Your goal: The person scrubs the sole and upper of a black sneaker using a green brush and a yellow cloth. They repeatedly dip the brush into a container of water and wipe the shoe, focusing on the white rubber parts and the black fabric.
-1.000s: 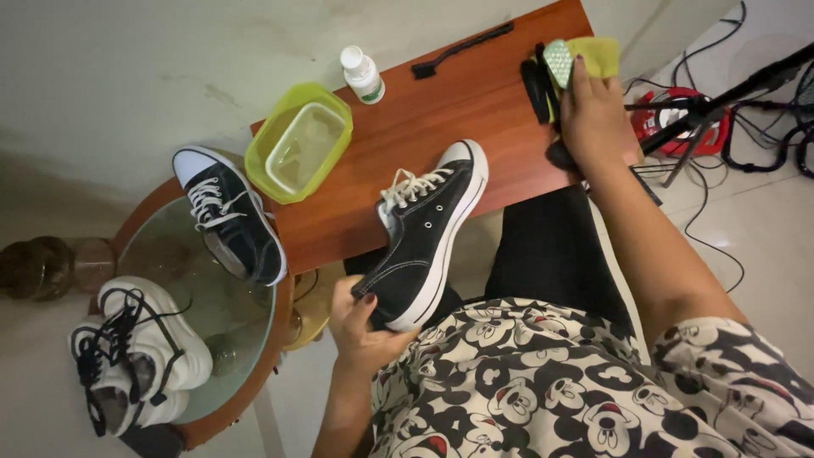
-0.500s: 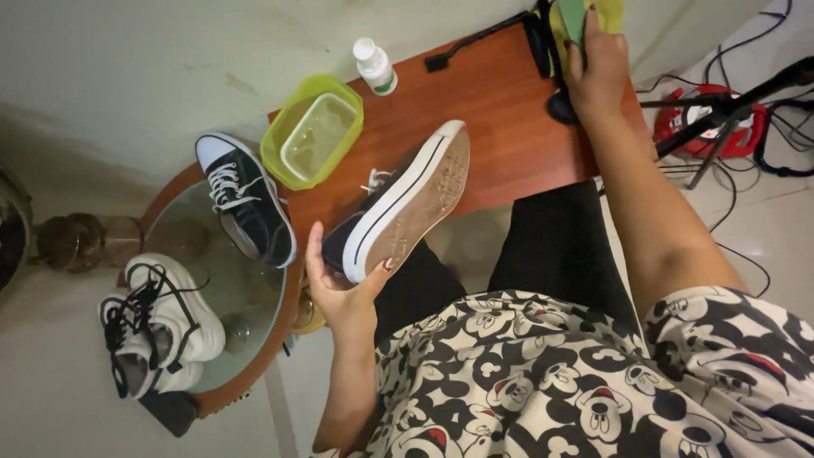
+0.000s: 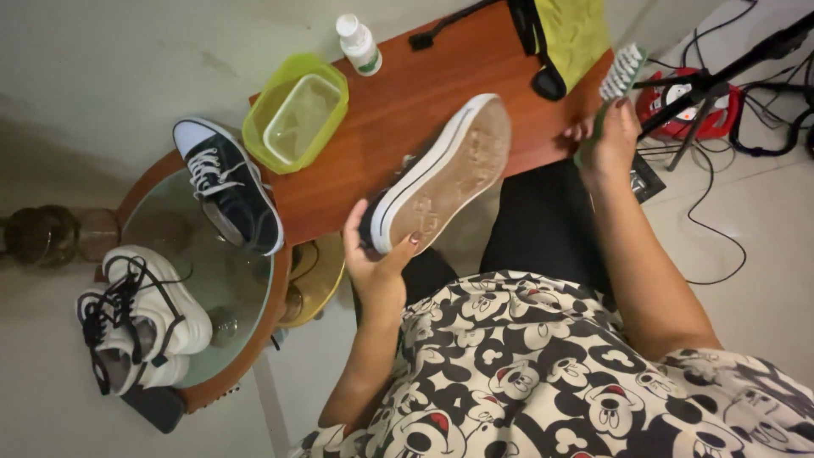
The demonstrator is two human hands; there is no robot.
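Holding a black sneaker (image 3: pixel 441 174) by its heel, my left hand (image 3: pixel 379 270) has fingers curled around the back end so the tan sole faces up at me and the toe points away over the wooden table (image 3: pixel 398 102). My right hand (image 3: pixel 612 140) is closed around a scrub brush (image 3: pixel 621 75), bristles sticking out above my fist, well off to the right of the shoe's toe. Beyond my left grip sits a yellow-green tub (image 3: pixel 297 112), with the other black sneaker (image 3: pixel 227 185) left of it on the round glass table (image 3: pixel 182 271).
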